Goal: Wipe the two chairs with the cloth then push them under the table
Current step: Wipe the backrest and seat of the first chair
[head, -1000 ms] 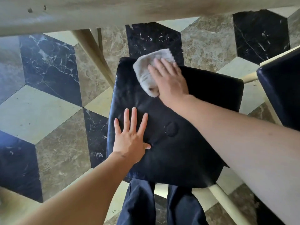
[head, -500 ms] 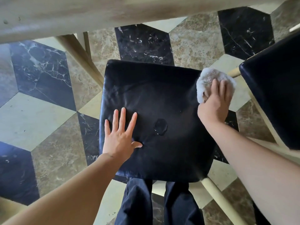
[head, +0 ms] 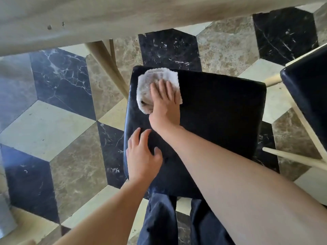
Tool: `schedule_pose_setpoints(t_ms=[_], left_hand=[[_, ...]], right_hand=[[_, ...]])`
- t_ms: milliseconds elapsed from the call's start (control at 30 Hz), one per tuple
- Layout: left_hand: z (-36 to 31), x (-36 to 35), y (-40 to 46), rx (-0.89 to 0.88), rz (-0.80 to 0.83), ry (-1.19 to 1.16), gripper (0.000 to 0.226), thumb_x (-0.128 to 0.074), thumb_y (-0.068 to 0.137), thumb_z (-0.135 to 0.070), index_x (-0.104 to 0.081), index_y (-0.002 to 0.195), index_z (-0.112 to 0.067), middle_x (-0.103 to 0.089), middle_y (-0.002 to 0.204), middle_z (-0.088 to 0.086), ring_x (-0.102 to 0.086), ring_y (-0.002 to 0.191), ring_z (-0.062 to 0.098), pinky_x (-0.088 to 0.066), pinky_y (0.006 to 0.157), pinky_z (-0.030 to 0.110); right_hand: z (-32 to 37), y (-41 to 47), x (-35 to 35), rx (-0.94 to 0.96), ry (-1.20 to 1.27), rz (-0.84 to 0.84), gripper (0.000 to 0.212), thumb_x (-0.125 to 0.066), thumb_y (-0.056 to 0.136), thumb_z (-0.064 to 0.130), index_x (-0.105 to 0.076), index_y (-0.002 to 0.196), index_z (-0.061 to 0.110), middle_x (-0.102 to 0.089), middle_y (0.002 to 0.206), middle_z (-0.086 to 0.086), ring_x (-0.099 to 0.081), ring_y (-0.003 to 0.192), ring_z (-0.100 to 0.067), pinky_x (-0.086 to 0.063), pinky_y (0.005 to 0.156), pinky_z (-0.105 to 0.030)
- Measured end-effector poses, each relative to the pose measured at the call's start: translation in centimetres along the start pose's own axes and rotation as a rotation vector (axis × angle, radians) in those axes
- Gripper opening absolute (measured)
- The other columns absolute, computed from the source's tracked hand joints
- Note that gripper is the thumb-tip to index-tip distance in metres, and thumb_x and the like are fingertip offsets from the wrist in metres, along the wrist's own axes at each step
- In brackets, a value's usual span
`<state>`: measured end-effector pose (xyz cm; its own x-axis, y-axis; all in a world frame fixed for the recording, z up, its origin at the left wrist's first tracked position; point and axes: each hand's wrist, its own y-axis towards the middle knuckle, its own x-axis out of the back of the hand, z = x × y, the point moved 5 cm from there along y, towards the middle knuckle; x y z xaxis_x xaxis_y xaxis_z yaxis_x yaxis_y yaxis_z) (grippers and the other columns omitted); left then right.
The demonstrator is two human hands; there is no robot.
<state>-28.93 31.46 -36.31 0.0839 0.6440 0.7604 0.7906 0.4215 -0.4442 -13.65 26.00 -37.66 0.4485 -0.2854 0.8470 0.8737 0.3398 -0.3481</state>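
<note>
A: Looking down, we see the floor (head: 53,121) first, a cube pattern of black, cream and brown marble tiles, with the pale wooden desk (head: 123,13) running along the top edge and one of its slanted legs (head: 108,62) coming down beside the chair.

B: Below the desk we have the chair (head: 221,124), its black padded seat square in the middle, its far edge just short of the desk's edge. A second chair (head: 307,96) with the same black seat shows at the right, apart from the first, its pale rungs (head: 292,157) reaching in low.

A: Our dark trouser legs (head: 159,220) stand at the near edge of the seat.

B: Then the hands. Our right hand (head: 165,101) reaches across to the far left corner of the seat, fingers straight and flat, pressing down on the cloth.

A: Our left hand (head: 141,158) rests on the near left part of the seat, fingers loosely spread and slightly bent, holding nothing.

B: Smallest is the cloth (head: 150,85), white and fluffy, bunched under the right palm at that far left corner, sticking out past the fingertips.
</note>
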Motion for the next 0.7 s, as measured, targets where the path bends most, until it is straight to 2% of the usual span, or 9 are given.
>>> schedule_pose_setpoints(t_ms=[67, 167, 200, 267, 400, 467, 533, 633, 700], left_hand=[[1.6, 1.8, -0.5, 0.244, -0.158, -0.196, 0.057, -0.056, 0.081, -0.003, -0.057, 0.135, -0.021, -0.052, 0.142, 0.003, -0.041, 0.135, 0.025, -0.037, 0.106, 0.036], [3.8, 5.0, 0.6, 0.600, -0.345, -0.420, 0.046, -0.044, 0.081, 0.000, -0.062, 0.114, -0.027, -0.062, 0.101, -0.008, -0.058, 0.108, 0.025, -0.034, 0.078, 0.022], [4.2, 6.1, 1.5, 0.680, -0.402, -0.482, 0.044, -0.044, 0.083, -0.001, -0.065, 0.114, -0.025, -0.064, 0.092, -0.009, -0.061, 0.100, 0.027, -0.037, 0.074, 0.022], [4.3, 7.7, 3.7, 0.711, -0.416, -0.565, 0.045, -0.043, 0.084, -0.006, -0.069, 0.118, -0.022, -0.072, 0.098, 0.002, -0.065, 0.096, 0.032, -0.051, 0.080, 0.033], [1.3, 8.5, 7.1, 0.363, -0.200, -0.366, 0.061, -0.039, 0.080, -0.007, -0.067, 0.131, -0.023, -0.069, 0.130, 0.010, -0.065, 0.112, 0.035, -0.053, 0.100, 0.048], [-0.8, 8.2, 8.0, 0.072, -0.083, -0.052, 0.072, -0.038, 0.076, -0.002, -0.064, 0.140, -0.023, -0.058, 0.147, 0.009, -0.051, 0.134, 0.034, -0.040, 0.115, 0.044], [-2.2, 6.7, 8.2, -0.198, 0.084, 0.257, 0.081, -0.044, 0.079, 0.007, -0.052, 0.151, -0.028, -0.036, 0.165, 0.003, -0.030, 0.150, 0.027, -0.033, 0.118, 0.042], [-2.0, 4.4, 8.2, -0.304, 0.316, 0.508, 0.094, -0.048, 0.084, 0.007, -0.024, 0.162, -0.040, -0.001, 0.174, -0.008, -0.002, 0.160, 0.017, -0.043, 0.110, 0.040], [-1.8, 3.5, 8.1, -0.298, 0.377, 0.573, 0.097, -0.047, 0.086, 0.006, -0.013, 0.163, -0.042, 0.010, 0.173, -0.010, 0.007, 0.159, 0.015, -0.048, 0.107, 0.038]], right_hand=[[0.5, -1.5, -0.9, 0.127, -0.050, 0.048, 0.081, -0.058, 0.090, 0.017, -0.017, 0.160, 0.020, -0.007, 0.169, -0.006, 0.003, 0.156, -0.026, 0.002, 0.125, -0.050], [0.1, -4.2, -1.8, 0.261, -0.089, 0.142, 0.082, -0.056, 0.090, 0.014, -0.015, 0.160, 0.023, -0.005, 0.170, -0.001, 0.006, 0.156, -0.022, 0.007, 0.125, -0.047], [0.0, -5.3, -2.2, 0.295, -0.093, 0.182, 0.081, -0.055, 0.091, 0.014, -0.014, 0.160, 0.024, -0.004, 0.170, -0.001, 0.007, 0.156, -0.021, 0.008, 0.125, -0.046], [-0.1, -8.1, -3.4, 0.381, -0.129, 0.246, 0.076, -0.050, 0.093, 0.018, -0.015, 0.160, 0.024, -0.005, 0.170, -0.001, 0.005, 0.156, -0.022, 0.006, 0.125, -0.047], [-0.2, -15.8, -6.6, 0.604, -0.187, 0.367, 0.068, -0.034, 0.091, 0.023, -0.025, 0.158, 0.022, -0.016, 0.168, -0.004, -0.007, 0.155, -0.026, 0.000, 0.125, -0.050], [-0.8, -19.9, -8.2, 0.740, -0.344, 0.398, 0.065, -0.024, 0.093, 0.026, -0.028, 0.157, 0.023, -0.021, 0.167, -0.004, -0.014, 0.155, -0.027, -0.005, 0.125, -0.051], [-1.9, -23.1, -9.4, 0.851, -0.457, 0.473, 0.065, -0.017, 0.093, 0.028, -0.028, 0.156, 0.023, -0.019, 0.168, -0.002, -0.012, 0.155, -0.026, -0.006, 0.125, -0.052], [-3.9, -25.3, -9.3, 1.018, -0.570, 0.503, 0.061, -0.016, 0.094, 0.027, -0.040, 0.149, 0.026, -0.028, 0.164, 0.006, -0.018, 0.154, -0.021, -0.015, 0.125, -0.047], [-5.1, -25.6, -8.8, 1.128, -0.635, 0.513, 0.053, -0.023, 0.097, 0.027, -0.047, 0.144, 0.029, -0.035, 0.161, 0.012, -0.022, 0.153, -0.016, -0.017, 0.125, -0.044]])
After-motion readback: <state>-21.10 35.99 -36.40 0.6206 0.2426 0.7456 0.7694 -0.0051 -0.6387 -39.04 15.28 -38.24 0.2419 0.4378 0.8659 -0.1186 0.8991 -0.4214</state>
